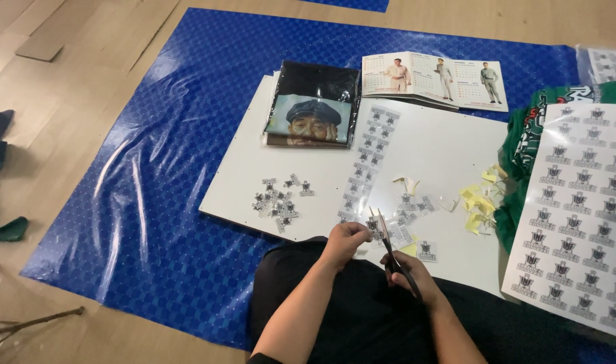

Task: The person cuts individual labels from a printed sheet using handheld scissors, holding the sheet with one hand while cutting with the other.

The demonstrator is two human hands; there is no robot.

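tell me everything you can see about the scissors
The scissors have dark handles and slim pale blades. The right hand holds the handles over the person's lap; the blades point up and away, slightly parted, closing on a small sticker strip pinched by the left hand at the near edge of the white board.

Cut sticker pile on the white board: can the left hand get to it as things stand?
Probably yes. The pile lies loose on the board, just up and left of the left hand, with only bare board between. But that hand is pinching a sticker strip at the scissors, so it must let go first.
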